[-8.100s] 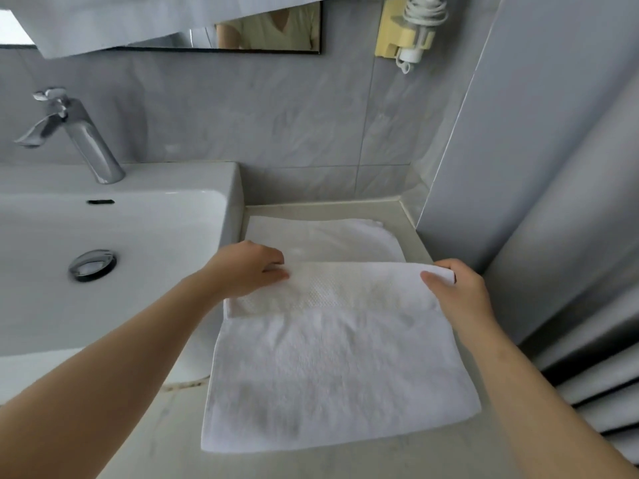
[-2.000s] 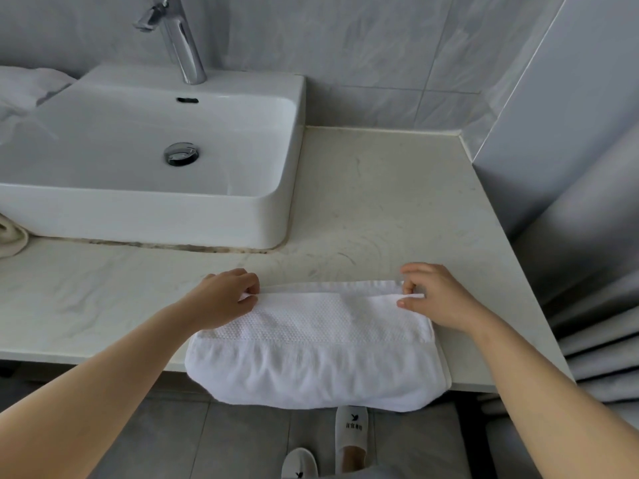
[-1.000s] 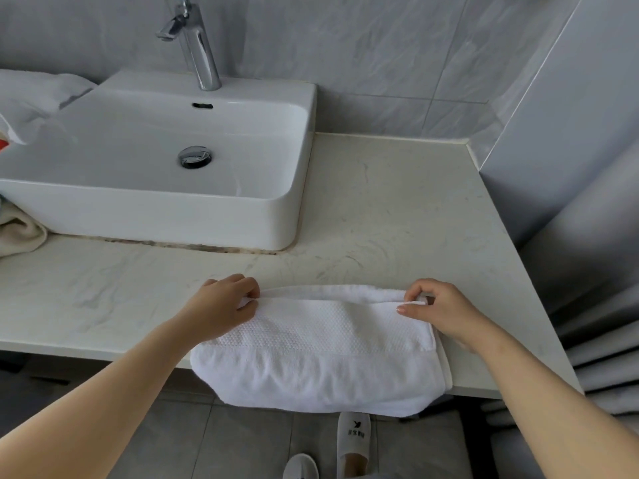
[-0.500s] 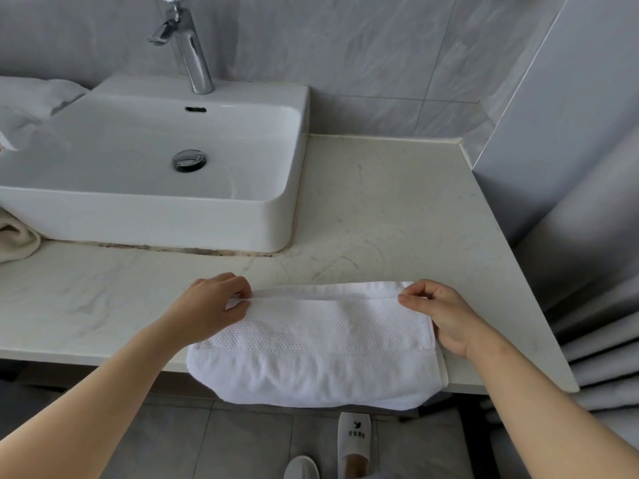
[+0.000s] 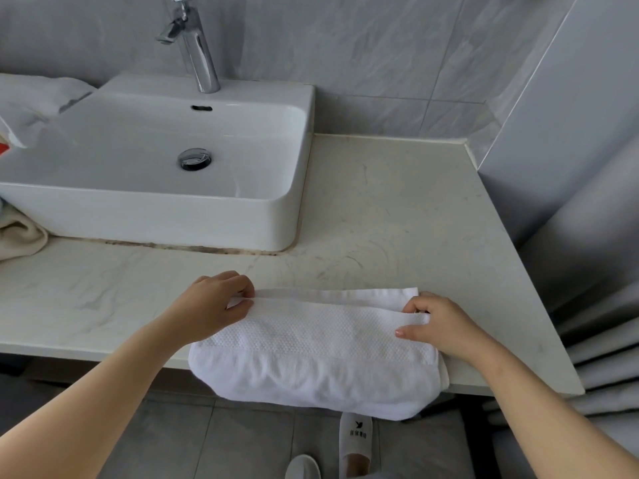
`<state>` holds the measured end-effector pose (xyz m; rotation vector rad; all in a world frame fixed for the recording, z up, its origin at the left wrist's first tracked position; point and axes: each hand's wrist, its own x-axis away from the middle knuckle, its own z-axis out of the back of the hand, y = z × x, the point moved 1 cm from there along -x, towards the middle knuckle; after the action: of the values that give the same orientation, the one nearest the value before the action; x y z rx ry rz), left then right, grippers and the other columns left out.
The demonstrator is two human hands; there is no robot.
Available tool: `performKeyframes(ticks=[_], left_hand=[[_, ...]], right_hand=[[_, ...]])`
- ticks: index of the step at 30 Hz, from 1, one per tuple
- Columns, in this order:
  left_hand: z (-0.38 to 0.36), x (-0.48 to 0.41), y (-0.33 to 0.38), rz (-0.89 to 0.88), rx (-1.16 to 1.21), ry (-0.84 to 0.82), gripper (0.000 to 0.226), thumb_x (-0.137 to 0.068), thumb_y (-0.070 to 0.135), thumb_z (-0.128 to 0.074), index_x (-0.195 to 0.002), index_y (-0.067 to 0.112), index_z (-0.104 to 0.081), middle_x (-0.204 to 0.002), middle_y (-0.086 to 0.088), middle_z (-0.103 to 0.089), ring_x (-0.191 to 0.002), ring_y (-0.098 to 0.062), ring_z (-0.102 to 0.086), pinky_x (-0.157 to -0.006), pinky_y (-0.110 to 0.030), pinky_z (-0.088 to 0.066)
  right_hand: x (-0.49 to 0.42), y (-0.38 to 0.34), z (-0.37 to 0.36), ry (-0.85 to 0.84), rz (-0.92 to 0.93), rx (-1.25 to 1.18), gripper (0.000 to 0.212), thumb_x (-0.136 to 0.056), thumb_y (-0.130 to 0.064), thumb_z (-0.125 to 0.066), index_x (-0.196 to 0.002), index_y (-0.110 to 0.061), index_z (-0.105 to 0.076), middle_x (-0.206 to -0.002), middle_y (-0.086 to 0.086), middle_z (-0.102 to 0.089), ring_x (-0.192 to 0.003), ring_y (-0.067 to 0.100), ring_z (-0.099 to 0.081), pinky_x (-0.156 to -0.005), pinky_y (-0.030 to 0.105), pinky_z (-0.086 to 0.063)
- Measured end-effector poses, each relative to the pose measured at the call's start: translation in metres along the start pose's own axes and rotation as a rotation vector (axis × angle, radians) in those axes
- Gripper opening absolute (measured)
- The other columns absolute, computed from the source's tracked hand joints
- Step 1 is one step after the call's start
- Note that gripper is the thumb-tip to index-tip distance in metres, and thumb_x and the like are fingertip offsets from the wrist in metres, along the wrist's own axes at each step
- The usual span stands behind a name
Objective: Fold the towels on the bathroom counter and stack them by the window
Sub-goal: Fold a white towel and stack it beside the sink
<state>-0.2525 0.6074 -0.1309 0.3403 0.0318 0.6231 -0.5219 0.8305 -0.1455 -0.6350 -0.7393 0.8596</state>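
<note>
Hanging over the front edge of the desk (image 5: pixel 397 209), the folded white towel (image 5: pixel 311 344) hides its lower layers. The left hand (image 5: pixel 211 305) pinches its far left corner and the right hand (image 5: pixel 439 326) its far right corner, fingertips tucked under the top fold. What seem to be more towels (image 5: pixel 20 233) are cut off at the left border, beside the sink (image 5: pixel 155 216).

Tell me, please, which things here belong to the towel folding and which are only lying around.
For the job: white towel, pinched by left hand and right hand; counter; crumpled white cloth and beige cloth beside sink, possibly next.
Lying about: sink, faucet, slippers.
</note>
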Motion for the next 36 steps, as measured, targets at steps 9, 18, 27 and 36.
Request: performKeyframes(ticks=[9,18,27,36], left_hand=[[0.002,-0.001,0.000,-0.017,-0.005,0.009,0.011,-0.093,0.026,-0.053,-0.099,0.021,-0.060,-0.096,0.010,-0.056,-0.084,-0.014,-0.057,-0.069,-0.014,-0.032],[0.010,0.013,0.007,-0.221,-0.260,-0.264,0.020,-0.097,0.043,-0.042,-0.104,0.026,-0.048,-0.088,0.016,-0.045,-0.083,-0.005,-0.050,-0.064,-0.010,-0.033],[0.016,0.036,0.018,-0.422,-0.256,-0.046,0.020,-0.098,0.038,-0.035,-0.103,0.027,-0.050,-0.097,0.014,-0.057,-0.085,-0.006,-0.057,-0.079,-0.015,-0.035],[0.013,0.013,0.018,-0.293,-0.259,-0.108,0.017,-0.100,0.035,-0.033,-0.107,0.024,-0.042,-0.099,0.013,-0.046,-0.084,-0.010,-0.046,-0.063,-0.006,-0.028]], right_hand=[[0.006,-0.011,0.002,0.023,-0.045,-0.503,0.019,-0.069,0.004,-0.076,-0.068,-0.010,-0.062,-0.082,-0.008,-0.065,-0.078,0.007,-0.063,-0.069,0.018,-0.051],[0.013,-0.003,0.004,0.160,0.009,-0.259,0.018,-0.070,-0.007,-0.080,-0.068,-0.018,-0.067,-0.070,-0.014,-0.066,-0.067,-0.004,-0.060,-0.068,0.010,-0.043],[0.052,0.010,-0.004,-0.059,0.101,0.160,0.033,-0.072,-0.019,-0.080,-0.067,-0.045,-0.061,-0.082,-0.019,-0.060,-0.074,0.001,-0.056,-0.066,0.017,-0.042],[0.051,0.003,0.005,0.266,0.198,0.189,0.033,-0.074,-0.011,-0.077,-0.059,-0.024,-0.051,-0.088,-0.020,-0.056,-0.081,0.000,-0.052,-0.064,0.010,-0.037]])
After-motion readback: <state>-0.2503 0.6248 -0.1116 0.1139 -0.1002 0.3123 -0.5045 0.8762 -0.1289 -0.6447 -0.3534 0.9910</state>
